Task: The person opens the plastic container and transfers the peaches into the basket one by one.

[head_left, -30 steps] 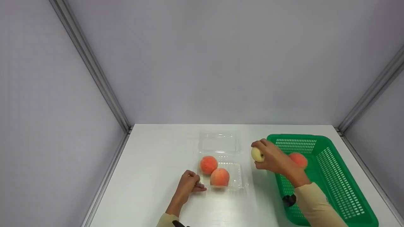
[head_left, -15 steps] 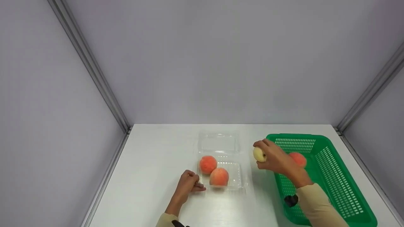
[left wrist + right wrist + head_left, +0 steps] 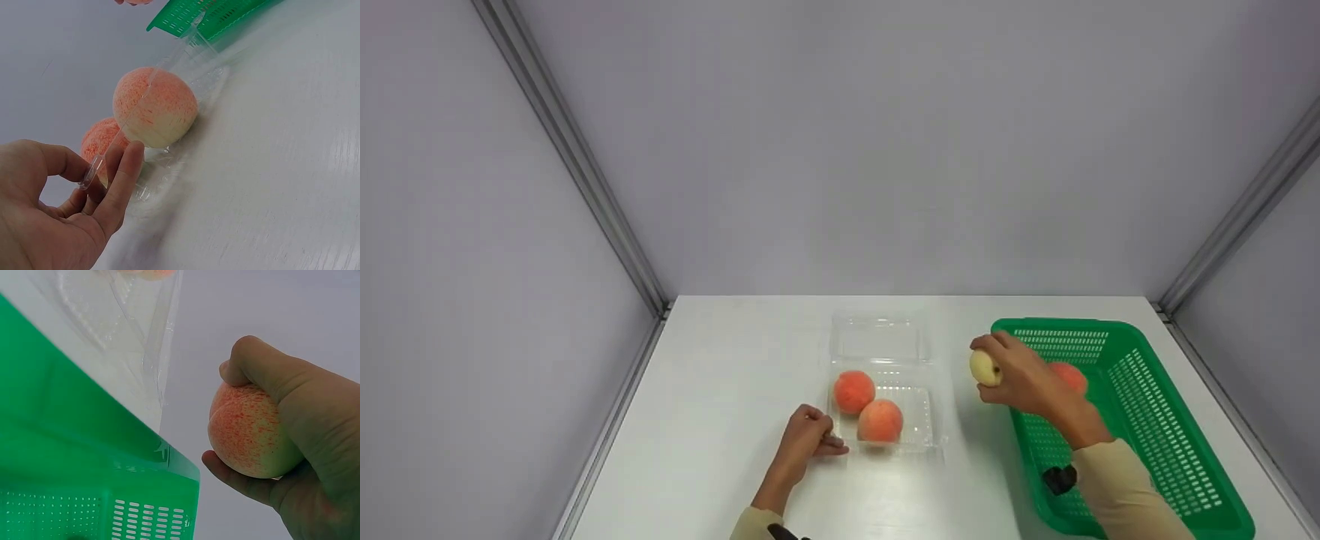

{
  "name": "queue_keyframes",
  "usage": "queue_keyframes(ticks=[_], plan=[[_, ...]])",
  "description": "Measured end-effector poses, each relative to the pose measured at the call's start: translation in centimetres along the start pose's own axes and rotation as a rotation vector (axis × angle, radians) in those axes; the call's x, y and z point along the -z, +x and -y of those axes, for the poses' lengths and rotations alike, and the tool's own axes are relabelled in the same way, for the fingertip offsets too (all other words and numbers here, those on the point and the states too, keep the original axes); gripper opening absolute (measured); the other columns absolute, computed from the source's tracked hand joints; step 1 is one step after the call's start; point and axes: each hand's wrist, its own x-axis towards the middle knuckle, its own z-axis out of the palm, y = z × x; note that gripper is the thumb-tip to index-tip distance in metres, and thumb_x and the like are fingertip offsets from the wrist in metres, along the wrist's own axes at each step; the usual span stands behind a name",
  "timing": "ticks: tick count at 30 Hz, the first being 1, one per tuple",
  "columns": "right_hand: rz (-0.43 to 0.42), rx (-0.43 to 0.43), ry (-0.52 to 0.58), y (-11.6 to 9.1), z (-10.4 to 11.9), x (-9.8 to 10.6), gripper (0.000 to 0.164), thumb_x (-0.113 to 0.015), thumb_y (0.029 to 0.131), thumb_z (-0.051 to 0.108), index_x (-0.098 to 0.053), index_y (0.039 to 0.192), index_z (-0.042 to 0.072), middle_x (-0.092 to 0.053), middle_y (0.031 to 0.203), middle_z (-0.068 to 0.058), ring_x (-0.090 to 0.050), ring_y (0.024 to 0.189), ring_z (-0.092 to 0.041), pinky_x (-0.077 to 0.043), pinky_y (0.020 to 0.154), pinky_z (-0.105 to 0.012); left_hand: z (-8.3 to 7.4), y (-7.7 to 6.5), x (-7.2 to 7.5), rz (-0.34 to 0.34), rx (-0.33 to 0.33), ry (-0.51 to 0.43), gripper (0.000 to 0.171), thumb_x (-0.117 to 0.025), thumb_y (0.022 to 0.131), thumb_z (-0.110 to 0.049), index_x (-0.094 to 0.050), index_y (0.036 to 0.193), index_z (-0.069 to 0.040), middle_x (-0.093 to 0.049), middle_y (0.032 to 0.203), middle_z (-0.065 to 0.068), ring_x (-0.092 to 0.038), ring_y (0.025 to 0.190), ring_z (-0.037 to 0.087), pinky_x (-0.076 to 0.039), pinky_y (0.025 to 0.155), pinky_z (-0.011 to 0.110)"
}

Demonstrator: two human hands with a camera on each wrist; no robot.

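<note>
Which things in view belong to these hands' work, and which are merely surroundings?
Likely in the work:
left hand, pinching the clear plastic hinged box
right hand, gripping a round pink-yellow peach
two round orange-pink peaches in the box
green perforated plastic basket, holding one round pink peach

Likely surroundings:
flat white table
grey wall panels
silver metal strips

White table (image 3: 720, 375): clear plastic clamshell box (image 3: 916, 411) lies unfolded mid-table; green basket (image 3: 1156, 424) stands at right.

There are four peaches (image 3: 880, 421), one clear plastic container (image 3: 916, 416), one green basket (image 3: 1166, 427), two hands (image 3: 806, 433) and one tabletop (image 3: 735, 375)
</note>
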Motion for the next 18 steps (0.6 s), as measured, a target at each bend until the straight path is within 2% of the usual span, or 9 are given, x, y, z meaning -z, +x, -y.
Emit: queue_keyframes(ticks=[8,18], plan=[[0.021,-0.033,-0.014,-0.2,-0.2,0.6,0.057,-0.087,0.078,0.007,-0.061,0.129,0.008,-0.06,0.115,-0.01,-0.055,0.093,-0.021,-0.052,0.074,-0.034,0.2,0.1,0.1,-0.003,0.0,0.003,0.017,-0.053,0.094,-0.004,-0.046,0.108,0.0,-0.063,0.087,0.013,-0.074,0.068,0.018,-0.07,0.075,0.038],[0.002,-0.007,-0.017,-0.7,-0.8,1.1,0.053,-0.085,0.078,0.003,-0.063,0.126,0.006,-0.061,0.114,-0.011,-0.054,0.093,-0.02,-0.051,0.073,-0.034,-0.1,-0.1,0.0,-0.002,-0.009,0.01,0.016,-0.053,0.093,-0.005,-0.046,0.106,-0.001,-0.061,0.083,0.009,-0.075,0.067,0.018,-0.07,0.073,0.037]])
